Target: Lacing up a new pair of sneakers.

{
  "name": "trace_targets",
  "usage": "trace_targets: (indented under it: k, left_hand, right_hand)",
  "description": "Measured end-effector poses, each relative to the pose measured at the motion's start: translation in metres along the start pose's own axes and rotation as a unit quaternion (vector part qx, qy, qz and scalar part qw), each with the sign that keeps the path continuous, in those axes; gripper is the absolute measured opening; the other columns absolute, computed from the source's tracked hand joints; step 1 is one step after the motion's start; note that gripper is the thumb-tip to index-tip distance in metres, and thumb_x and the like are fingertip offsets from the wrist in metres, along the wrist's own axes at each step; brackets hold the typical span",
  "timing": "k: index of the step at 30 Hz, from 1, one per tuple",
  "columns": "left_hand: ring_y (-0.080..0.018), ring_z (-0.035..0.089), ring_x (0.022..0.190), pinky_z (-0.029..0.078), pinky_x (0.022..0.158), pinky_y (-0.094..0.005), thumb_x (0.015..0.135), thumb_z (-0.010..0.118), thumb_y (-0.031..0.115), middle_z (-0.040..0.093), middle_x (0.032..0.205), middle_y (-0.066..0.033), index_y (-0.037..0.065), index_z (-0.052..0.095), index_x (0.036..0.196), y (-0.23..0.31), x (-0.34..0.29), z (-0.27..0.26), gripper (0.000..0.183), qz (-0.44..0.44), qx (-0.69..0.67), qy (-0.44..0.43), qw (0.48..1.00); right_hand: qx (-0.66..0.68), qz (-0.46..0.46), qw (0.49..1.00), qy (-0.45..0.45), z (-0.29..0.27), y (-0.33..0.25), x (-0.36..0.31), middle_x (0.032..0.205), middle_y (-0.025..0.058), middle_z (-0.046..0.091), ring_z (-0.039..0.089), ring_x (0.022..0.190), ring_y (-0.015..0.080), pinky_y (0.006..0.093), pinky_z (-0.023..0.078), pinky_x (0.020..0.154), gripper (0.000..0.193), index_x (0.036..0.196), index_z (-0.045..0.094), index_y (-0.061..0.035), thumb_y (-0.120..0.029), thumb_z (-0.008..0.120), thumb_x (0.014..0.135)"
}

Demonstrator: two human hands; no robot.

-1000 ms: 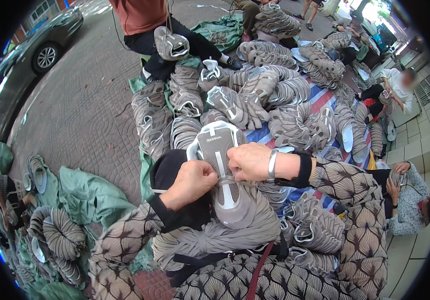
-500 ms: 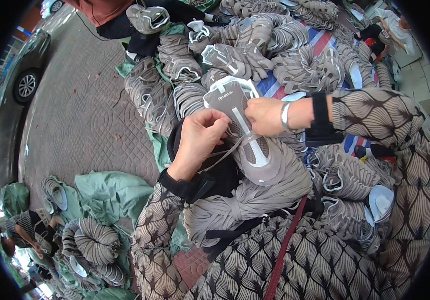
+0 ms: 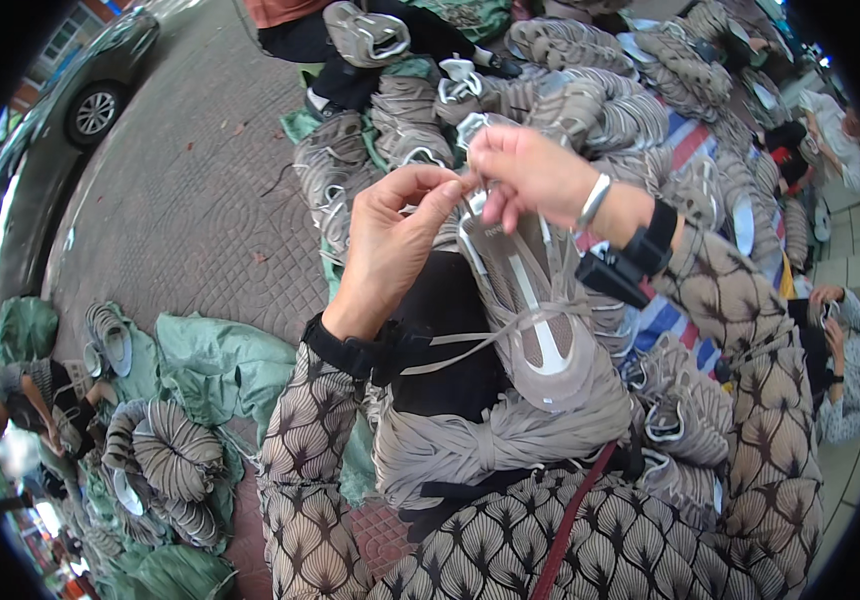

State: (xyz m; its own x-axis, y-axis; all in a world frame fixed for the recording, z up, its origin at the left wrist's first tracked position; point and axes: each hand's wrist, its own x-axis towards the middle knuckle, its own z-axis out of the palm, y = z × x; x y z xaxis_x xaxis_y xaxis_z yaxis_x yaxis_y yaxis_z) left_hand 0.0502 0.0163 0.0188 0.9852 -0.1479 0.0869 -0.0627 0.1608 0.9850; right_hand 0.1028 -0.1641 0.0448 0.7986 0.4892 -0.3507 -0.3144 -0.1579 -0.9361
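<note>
A grey shoe upper with white trim lies over my lap, toe toward me. My left hand pinches the end of a flat grey shoelace with thumb and fingertips. Meeting it above the upper's tongue, my right hand is closed on the lace too, its fingers curled in. Part of the lace crosses the upper near the toe and loops out to the left. Beneath the toe rests a thick tied bundle of grey laces. The tips of my right fingers are partly hidden.
Stacked grey shoe uppers pile up ahead and to the right, over a striped sheet. Green sacking and a coil of uppers lie left. Other people sit around; a person is at right. A car stands far left.
My right hand has left the side of the upper and moved up and left to meet my left hand at the lace. The view has shifted a little.
</note>
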Motion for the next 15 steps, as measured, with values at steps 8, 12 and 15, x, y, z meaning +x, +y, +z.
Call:
trace_targets:
  k: [8,12,15]
  left_hand:
    - [-0.0025,0.054,0.074,0.041,0.064,-0.0175,0.087,0.068,0.012,0.066,0.086,0.0024,0.004,0.069,0.098,-0.011,0.0,0.0,0.014,-0.06,-0.058,0.015,0.996]
    - [-0.0044,0.058,0.075,0.044,0.065,-0.018,0.085,0.07,0.009,0.067,0.085,-0.0021,0.001,0.069,0.093,-0.003,-0.001,-0.001,0.011,-0.077,-0.051,0.038,0.995]
    - [-0.0032,0.054,0.071,0.041,0.06,-0.0175,0.087,0.067,0.01,0.064,0.087,0.0005,0.002,0.064,0.103,-0.017,0.007,-0.003,0.018,-0.074,-0.067,0.025,0.995]
  right_hand:
    - [0.162,0.022,0.983,-0.085,0.007,0.019,-0.014,0.091,0.0096,0.063,0.062,0.076,0.0132,0.0266,0.055,0.068,0.018,0.105,0.053,-0.0012,-0.016,0.045,0.099]
    - [0.151,0.01,0.984,-0.099,0.004,0.011,-0.015,0.089,0.0094,0.064,0.062,0.072,0.0118,0.0261,0.055,0.068,0.015,0.102,0.057,0.0004,-0.013,0.052,0.095]
    - [0.077,0.036,0.989,-0.118,-0.009,0.012,-0.004,0.083,0.0083,0.066,0.062,0.064,0.0096,0.0251,0.054,0.062,0.012,0.098,0.057,-0.0007,-0.011,0.055,0.093]
